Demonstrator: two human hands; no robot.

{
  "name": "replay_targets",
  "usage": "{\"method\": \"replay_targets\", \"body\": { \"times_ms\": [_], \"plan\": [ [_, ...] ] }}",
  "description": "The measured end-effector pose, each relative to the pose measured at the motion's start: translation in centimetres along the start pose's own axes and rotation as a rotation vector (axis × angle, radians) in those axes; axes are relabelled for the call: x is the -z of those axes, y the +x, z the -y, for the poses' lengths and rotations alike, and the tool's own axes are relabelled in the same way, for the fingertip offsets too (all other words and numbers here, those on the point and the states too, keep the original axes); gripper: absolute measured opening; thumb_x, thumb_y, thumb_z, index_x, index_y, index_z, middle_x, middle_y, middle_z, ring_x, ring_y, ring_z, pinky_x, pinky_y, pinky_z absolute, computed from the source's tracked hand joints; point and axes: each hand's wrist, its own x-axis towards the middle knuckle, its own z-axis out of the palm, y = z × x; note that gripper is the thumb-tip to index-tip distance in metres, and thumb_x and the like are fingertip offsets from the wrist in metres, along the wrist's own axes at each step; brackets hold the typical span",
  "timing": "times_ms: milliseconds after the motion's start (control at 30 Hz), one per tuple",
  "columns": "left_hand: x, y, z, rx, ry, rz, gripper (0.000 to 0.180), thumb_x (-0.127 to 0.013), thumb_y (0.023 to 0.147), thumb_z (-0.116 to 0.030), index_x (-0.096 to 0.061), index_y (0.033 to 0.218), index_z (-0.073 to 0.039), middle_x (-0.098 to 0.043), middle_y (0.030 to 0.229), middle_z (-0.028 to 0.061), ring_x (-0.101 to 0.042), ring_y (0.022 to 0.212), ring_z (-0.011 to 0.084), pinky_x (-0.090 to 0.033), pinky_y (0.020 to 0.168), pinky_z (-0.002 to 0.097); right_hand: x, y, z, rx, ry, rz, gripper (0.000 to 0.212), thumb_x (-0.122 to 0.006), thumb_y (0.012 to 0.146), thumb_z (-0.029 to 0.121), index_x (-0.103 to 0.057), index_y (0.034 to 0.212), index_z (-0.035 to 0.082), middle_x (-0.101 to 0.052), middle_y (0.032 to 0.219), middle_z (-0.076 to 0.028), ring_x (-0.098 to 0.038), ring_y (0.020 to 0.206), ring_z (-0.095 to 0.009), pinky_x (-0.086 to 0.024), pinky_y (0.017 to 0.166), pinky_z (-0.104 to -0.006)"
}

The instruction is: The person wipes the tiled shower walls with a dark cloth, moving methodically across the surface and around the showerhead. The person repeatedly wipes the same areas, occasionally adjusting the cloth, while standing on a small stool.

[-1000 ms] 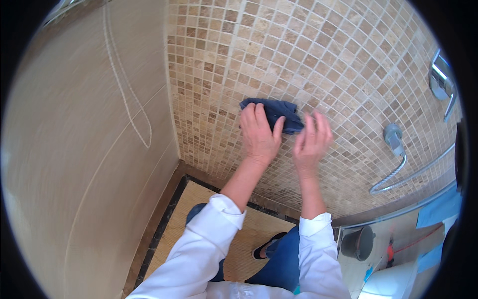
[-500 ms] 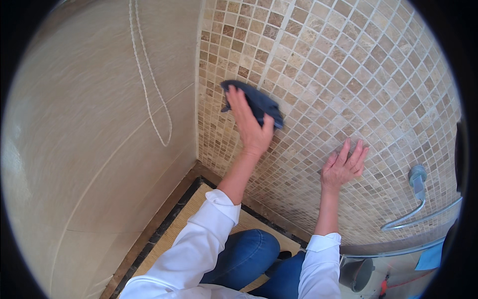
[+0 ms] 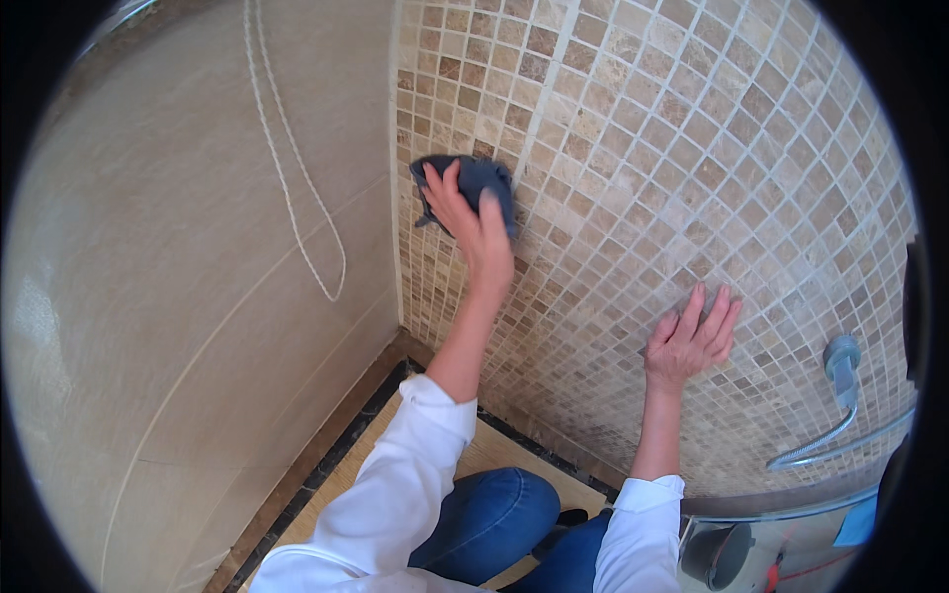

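Observation:
With spread fingers, my left hand (image 3: 478, 229) presses a dark blue-grey cloth (image 3: 486, 182) against the mosaic-tiled wall (image 3: 613, 178), close to the corner with the smooth wall. The cloth is bunched under the palm and sticks out past the fingers and thumb. Lower and to the right, my right hand (image 3: 692, 341) rests on the same mosaic with its fingers apart, holding nothing. Both arms wear white sleeves folded back at the wrist.
A looped white cord (image 3: 287, 178) hangs before the smooth beige wall (image 3: 178, 257) at left. At right are a shower holder (image 3: 843, 361) and a metal hose (image 3: 820, 453). A dark bucket (image 3: 717, 555) stands beyond a glass edge at lower right. Black trim (image 3: 341, 445) borders the yellowish floor.
My left hand has slid the cloth left along the mosaic, toward the corner. My right hand stays on the wall, and the whole view has shifted slightly.

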Motion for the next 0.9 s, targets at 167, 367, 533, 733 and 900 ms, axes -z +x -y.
{"method": "replay_targets", "body": {
  "times_ms": [167, 367, 533, 733, 900],
  "plan": [
    [-0.1, -2.2, 2.1, -0.143, 0.215, 0.062, 0.08, -0.056, 0.099, -0.039, -0.022, 0.163, -0.007, -0.006, 0.171, 0.0267, 0.0, 0.156, 0.0509, 0.002, 0.124, 0.0627, -0.3, 0.0, 0.2, -0.006, 0.011, -0.023, 0.044, -0.043, 0.106, 0.029, -0.058, 0.146, 0.017, -0.051, 0.155, -0.013, -0.044, 0.145, -0.036, -0.031, 0.109, -0.0423],
    [0.7, -2.4, 3.5, -0.178, 0.309, 0.053, 0.078, -0.049, 0.101, -0.039, -0.018, 0.164, -0.005, -0.005, 0.172, 0.0259, -0.002, 0.156, 0.0512, 0.001, 0.124, 0.0621, -0.2, -0.4, 0.4, -0.005, 0.018, -0.001, 0.044, -0.042, 0.107, 0.03, -0.058, 0.146, 0.017, -0.05, 0.155, -0.014, -0.044, 0.144, -0.037, -0.032, 0.109, -0.044],
    [-1.3, 3.5, -0.1, -0.13, 0.274, -0.098, 0.075, -0.049, 0.102, -0.04, -0.022, 0.164, -0.007, -0.01, 0.172, 0.0232, -0.004, 0.156, 0.0505, 0.0, 0.124, 0.0624, -0.1, -0.3, 0.2, 0.006, -0.001, -0.009, 0.044, -0.041, 0.108, 0.032, -0.058, 0.146, 0.016, -0.05, 0.156, -0.014, -0.044, 0.144, -0.038, -0.032, 0.109, -0.0454],
    [-0.4, -3.1, 2.2, -0.529, 0.362, 0.148, 0.081, -0.062, 0.091, -0.047, -0.037, 0.158, -0.008, -0.017, 0.17, 0.0258, -0.008, 0.154, 0.0552, -0.001, 0.121, 0.069, -0.3, -0.3, 0.5, 0.011, 0.023, -0.018, 0.044, -0.041, 0.108, 0.032, -0.058, 0.146, 0.015, -0.049, 0.156, -0.015, -0.045, 0.144, -0.039, -0.032, 0.109, -0.0465],
    [0.1, 5.3, 1.1, -0.529, 0.264, 0.069, 0.082, -0.059, 0.094, -0.046, -0.032, 0.16, -0.007, -0.02, 0.169, 0.0237, -0.01, 0.155, 0.0526, -0.002, 0.123, 0.0666, 0.0, -0.4, 0.5, 0.009, 0.007, 0.006, 0.044, -0.04, 0.108, 0.031, -0.057, 0.146, 0.015, -0.049, 0.156, -0.015, -0.046, 0.143, -0.039, -0.032, 0.108, -0.0462]
  ]
}}
